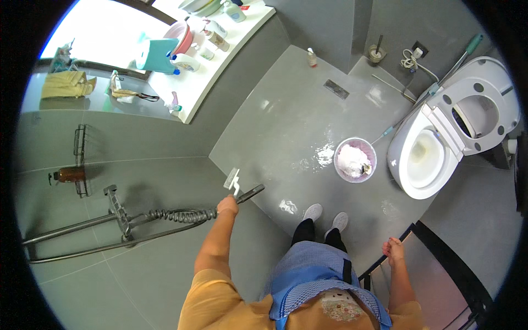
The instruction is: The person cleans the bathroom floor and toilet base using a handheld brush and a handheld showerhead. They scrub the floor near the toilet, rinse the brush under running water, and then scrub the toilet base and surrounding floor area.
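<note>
My left hand (228, 205) is closed around the handle of a white brush (232, 180), whose head points up and away from me beside the grey tiled wall. The dark end of a shower sprayer (251, 193) shows just right of that hand; whether the hand also touches it, I cannot tell. My right hand (393, 249) is held out to the right with curled fingers, near the dark-framed door panel (435, 272). Nothing shows in it. On the wet floor ahead of my feet stands a lined waste bin (373, 167) filled with white paper.
An open toilet (396, 156) stands at the right, a long-handled tool (453, 66) leaning beside it. A drain (336, 89) and a pump bottle (312, 58) are on the floor. A white ledge (206, 93) holds bottles and basins. Shower pipes (82, 225) run along the left wall.
</note>
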`<state>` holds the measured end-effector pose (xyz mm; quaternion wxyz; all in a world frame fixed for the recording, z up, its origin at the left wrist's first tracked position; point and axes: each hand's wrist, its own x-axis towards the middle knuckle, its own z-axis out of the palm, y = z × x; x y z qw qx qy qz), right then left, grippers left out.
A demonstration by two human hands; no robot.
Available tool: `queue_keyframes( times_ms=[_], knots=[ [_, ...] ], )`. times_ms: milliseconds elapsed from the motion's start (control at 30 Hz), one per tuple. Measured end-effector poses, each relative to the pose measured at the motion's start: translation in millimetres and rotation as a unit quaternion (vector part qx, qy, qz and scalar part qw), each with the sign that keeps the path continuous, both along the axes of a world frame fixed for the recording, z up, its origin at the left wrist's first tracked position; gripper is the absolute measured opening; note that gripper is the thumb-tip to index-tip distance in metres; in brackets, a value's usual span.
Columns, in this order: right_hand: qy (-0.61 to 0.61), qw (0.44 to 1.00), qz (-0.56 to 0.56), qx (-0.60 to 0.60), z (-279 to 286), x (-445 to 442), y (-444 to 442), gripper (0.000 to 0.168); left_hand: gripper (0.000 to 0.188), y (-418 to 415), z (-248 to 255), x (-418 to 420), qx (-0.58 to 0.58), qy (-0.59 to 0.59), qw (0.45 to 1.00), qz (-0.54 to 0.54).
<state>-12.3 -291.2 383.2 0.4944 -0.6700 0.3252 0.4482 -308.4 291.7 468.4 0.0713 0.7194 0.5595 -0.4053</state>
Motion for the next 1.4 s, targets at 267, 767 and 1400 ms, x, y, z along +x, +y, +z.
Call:
queue_keyframes(
  times_ms=[267,767,1400],
  knots=[
    [-0.007,0.983,0.184,-0.019,-26,53,73,0.028,0.025,8,-92,-39,-0.045,0.052,0.998,0.005],
    [0.042,0.981,-0.183,-0.054,-319,38,222,0.062,0.034,93,-285,-161,-0.085,0.184,0.978,0.046],
    [-0.079,0.989,0.063,0.109,-365,31,512,0.043,0.032,137,-305,-164,-0.006,0.169,0.985,0.042]
  ],
)
